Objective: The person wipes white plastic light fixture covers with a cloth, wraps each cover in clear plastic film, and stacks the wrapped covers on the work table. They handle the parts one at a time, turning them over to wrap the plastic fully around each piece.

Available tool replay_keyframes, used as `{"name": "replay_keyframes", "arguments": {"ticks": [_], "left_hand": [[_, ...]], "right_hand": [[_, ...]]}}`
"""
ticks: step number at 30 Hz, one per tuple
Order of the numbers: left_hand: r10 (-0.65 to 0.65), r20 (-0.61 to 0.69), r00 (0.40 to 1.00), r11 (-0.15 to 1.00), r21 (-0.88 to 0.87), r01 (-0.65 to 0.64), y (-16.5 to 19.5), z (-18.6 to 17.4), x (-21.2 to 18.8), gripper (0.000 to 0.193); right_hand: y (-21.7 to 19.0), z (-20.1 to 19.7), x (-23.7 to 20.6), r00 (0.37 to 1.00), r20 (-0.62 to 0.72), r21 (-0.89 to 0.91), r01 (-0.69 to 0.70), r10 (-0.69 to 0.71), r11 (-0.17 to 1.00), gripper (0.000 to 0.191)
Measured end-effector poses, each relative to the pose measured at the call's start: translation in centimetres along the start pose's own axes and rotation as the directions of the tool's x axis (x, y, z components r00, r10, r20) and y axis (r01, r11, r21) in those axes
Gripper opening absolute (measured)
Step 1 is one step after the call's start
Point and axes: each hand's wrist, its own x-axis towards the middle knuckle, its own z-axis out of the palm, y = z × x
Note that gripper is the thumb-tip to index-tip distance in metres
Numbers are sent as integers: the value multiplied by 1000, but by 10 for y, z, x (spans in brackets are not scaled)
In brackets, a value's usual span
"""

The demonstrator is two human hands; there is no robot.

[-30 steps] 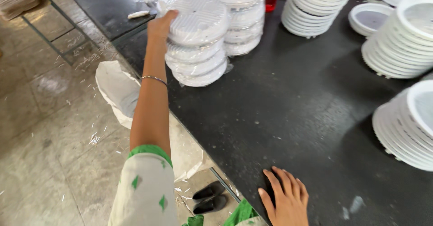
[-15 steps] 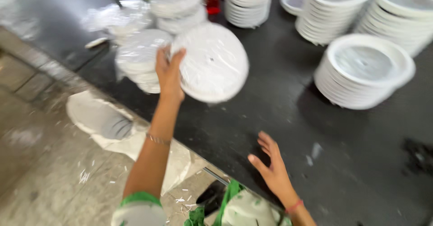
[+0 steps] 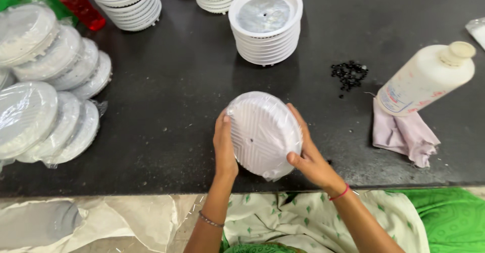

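Note:
A round white ribbed disc wrapped in clear plastic (image 3: 262, 132) is held tilted just above the near edge of the black table (image 3: 172, 91). My left hand (image 3: 224, 144) grips its left rim. My right hand (image 3: 308, 154) grips its right and lower rim. Both hands are closed on the same disc. A small hole shows near the disc's centre.
Wrapped discs (image 3: 43, 86) lie stacked at the left. A stack of bare white round housings (image 3: 265, 26) stands behind the hands, more stacks (image 3: 129, 0) at the back. A white bottle (image 3: 427, 79) rests on a pale cloth (image 3: 404, 134) at right, beside small black beads (image 3: 348, 73).
My left hand carried a wrapped disc from the left stacks to the table's near edge. My right hand rose off the table and took hold of it. The view swung right.

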Motion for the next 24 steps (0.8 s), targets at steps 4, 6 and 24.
{"name": "replay_keyframes", "arguments": {"ticks": [4,6,24], "left_hand": [[129,-64,990,974,194,-115,6,31,-4,61],[181,-19,983,974,146,-176,11,45,-9,64],[307,194,932,809,463,-363,104,22,-37,15]], "right_hand": [[-5,24,0,998,-41,-73,46,-49,996,91],[-7,36,4,997,-16,-91,80,-81,993,81],[-43,34,46,981,-184,-93,51,-68,994,17]]}}
